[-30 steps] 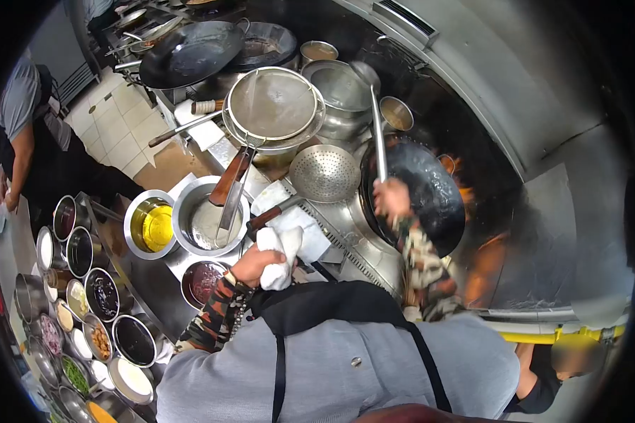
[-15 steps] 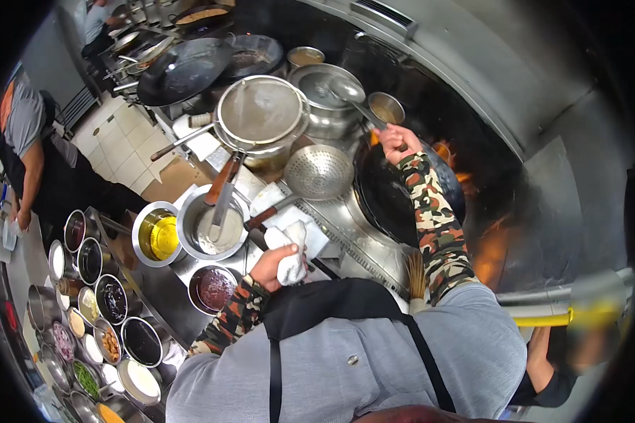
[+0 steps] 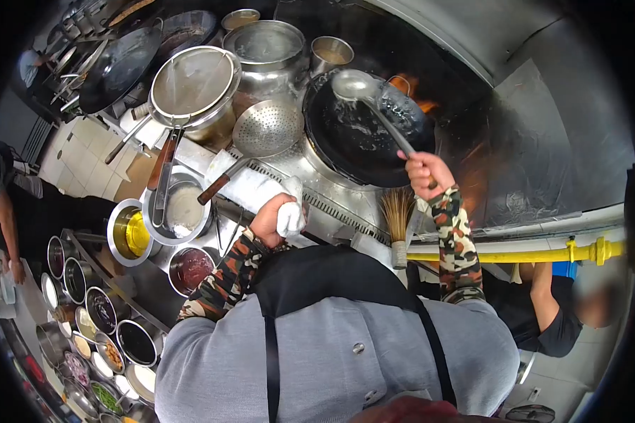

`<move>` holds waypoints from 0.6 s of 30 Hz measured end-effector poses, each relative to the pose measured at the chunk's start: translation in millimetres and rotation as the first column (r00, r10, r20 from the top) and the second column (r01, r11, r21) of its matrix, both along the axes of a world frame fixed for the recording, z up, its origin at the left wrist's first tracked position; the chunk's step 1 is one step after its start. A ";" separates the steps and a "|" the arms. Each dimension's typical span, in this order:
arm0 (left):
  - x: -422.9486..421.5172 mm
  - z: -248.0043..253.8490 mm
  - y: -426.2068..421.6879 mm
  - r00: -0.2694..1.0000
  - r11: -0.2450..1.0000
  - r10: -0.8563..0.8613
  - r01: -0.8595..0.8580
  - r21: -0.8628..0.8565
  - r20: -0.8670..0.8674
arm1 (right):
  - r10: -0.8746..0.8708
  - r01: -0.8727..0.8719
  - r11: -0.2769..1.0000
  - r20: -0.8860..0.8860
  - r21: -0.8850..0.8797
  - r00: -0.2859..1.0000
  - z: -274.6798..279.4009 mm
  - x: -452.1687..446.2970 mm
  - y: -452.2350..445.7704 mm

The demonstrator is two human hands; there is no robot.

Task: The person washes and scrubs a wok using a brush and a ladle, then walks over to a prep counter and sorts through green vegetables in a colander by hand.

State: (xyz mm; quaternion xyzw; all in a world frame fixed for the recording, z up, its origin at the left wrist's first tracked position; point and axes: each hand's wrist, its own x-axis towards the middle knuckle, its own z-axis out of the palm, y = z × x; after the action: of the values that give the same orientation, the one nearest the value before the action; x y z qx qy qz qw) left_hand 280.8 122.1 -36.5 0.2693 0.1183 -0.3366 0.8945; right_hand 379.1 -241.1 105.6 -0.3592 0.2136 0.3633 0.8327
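Head view: our right hand (image 3: 430,175) grips a ladle (image 3: 353,85) over the one-o'clock wok (image 3: 331,134), best held steady; our left hand (image 3: 266,224) clenches cloth (image 3: 290,217).

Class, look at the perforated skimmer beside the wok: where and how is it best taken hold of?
Best gripped by the wooden end of its handle, from above on the wearer's side. The round bowl of the skimmer lies toward the wok, while the handle slants back toward the left hand. That hand would probably need to release the cloth first.

Steel counter (image 3: 294,168) under spread white cloth (image 3: 241,185), perforated ladle (image 3: 267,130)
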 end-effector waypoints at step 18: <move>-41.8 13.7 139.4 0.843 0.175 -0.161 -0.487 0.856 0.513 | 0.157 0.140 0.784 0.411 -0.605 0.898 -144.2 -16.8 208.0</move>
State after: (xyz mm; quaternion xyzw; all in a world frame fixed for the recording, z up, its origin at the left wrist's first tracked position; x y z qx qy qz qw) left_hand 239.1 261.5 -22.8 0.8330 0.0995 0.0014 0.5443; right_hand 362.2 -33.1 -38.6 -0.6860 0.1255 0.1856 0.6923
